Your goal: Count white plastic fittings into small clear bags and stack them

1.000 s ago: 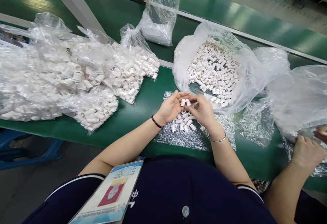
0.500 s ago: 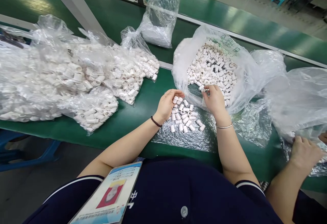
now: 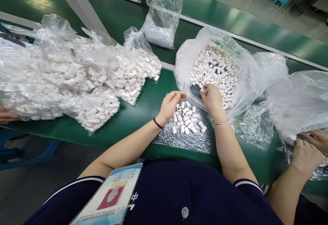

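Observation:
My right hand (image 3: 214, 100) reaches over the near lip of a large translucent plastic bag (image 3: 183, 61). Its fingers are curled around a short white plastic pipe fitting (image 3: 204, 90) at the fingertips. Inside the bag lies a heap of the same white fittings (image 3: 217, 67). My left hand (image 3: 171, 105) hovers left of the bag's mouth, fingers stretched to the right with the thumb along them; nothing shows in it. Just below it, a loose group of white fittings (image 3: 186, 118) is spread on a clear plastic sheet (image 3: 184, 142) on the green table (image 3: 143, 115).
Clear bags packed with fittings (image 3: 77, 74) fill the left side. An upright clear bag (image 3: 164, 16) stands behind. At right, another person's hands (image 3: 307, 151) work beside a bag (image 3: 302, 98). Another hand (image 3: 9, 115) shows at the left edge. A crumpled sheet (image 3: 253, 126) lies right of my arm.
My left hand has risen slightly off the loose fittings, its thumb now over the fingers. My right hand has shifted a little left, its fingers more curled. A hand has appeared at far left.

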`<state>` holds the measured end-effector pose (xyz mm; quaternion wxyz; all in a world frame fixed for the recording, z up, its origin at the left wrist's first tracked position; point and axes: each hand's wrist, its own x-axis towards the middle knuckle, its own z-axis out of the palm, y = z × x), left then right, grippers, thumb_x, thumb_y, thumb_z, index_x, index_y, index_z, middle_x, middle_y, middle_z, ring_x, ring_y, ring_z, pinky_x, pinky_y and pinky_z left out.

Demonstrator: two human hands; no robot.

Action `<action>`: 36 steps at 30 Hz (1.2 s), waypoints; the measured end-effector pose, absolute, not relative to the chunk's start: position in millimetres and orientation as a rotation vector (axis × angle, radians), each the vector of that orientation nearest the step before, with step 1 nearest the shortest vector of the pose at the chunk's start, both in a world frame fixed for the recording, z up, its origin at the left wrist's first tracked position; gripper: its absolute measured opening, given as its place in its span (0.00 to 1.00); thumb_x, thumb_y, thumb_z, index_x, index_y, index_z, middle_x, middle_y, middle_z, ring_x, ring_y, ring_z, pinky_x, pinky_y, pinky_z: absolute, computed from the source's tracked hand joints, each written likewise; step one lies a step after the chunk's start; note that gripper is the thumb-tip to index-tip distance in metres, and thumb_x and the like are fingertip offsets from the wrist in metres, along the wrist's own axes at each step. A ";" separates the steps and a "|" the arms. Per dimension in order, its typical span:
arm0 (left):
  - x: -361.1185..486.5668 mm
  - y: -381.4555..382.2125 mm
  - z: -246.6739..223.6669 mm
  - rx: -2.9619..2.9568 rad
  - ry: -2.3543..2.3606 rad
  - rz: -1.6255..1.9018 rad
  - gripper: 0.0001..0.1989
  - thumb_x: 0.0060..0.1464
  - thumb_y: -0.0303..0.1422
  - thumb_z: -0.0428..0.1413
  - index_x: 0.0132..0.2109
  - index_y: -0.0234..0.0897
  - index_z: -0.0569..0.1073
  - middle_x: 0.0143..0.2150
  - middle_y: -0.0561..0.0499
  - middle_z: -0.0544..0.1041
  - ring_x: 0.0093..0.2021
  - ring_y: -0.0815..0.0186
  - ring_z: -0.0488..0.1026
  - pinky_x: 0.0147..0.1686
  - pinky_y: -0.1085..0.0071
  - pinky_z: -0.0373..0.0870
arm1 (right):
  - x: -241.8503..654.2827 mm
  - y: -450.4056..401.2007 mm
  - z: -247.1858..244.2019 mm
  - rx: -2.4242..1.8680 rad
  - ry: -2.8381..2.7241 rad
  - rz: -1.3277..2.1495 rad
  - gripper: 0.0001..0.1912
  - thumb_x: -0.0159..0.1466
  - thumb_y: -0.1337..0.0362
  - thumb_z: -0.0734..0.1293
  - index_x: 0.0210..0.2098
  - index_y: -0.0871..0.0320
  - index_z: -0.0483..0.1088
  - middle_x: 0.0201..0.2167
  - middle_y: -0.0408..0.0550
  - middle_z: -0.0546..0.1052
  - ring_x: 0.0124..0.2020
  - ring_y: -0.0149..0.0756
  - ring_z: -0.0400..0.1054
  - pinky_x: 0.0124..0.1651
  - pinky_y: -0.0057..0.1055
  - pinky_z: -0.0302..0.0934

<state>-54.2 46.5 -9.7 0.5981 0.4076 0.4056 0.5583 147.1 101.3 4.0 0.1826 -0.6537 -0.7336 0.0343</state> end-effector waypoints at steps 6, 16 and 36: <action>-50.2 44.1 -9.8 0.959 0.884 1.196 0.12 0.59 0.37 0.60 0.49 0.39 0.76 0.45 0.46 0.81 0.45 0.63 0.79 0.50 0.61 0.76 | 124.2 63.1 14.0 -1.313 -2.132 0.304 0.07 0.66 0.62 0.65 0.43 0.55 0.69 0.41 0.53 0.76 0.41 0.42 0.70 0.43 0.39 0.68; -49.7 48.5 -14.9 0.680 0.784 1.153 0.09 0.54 0.30 0.64 0.43 0.38 0.76 0.40 0.50 0.80 0.44 0.65 0.78 0.52 0.62 0.76 | 110.7 45.1 11.5 -1.215 -1.910 0.356 0.06 0.68 0.62 0.65 0.43 0.54 0.73 0.42 0.52 0.79 0.43 0.41 0.74 0.45 0.42 0.73; -53.3 48.8 -4.3 0.464 0.640 1.031 0.19 0.70 0.37 0.46 0.43 0.32 0.80 0.39 0.44 0.78 0.37 0.67 0.76 0.42 0.68 0.76 | 116.7 43.1 -1.0 -1.047 -1.986 0.287 0.13 0.67 0.67 0.68 0.50 0.53 0.70 0.44 0.50 0.78 0.41 0.40 0.73 0.41 0.41 0.73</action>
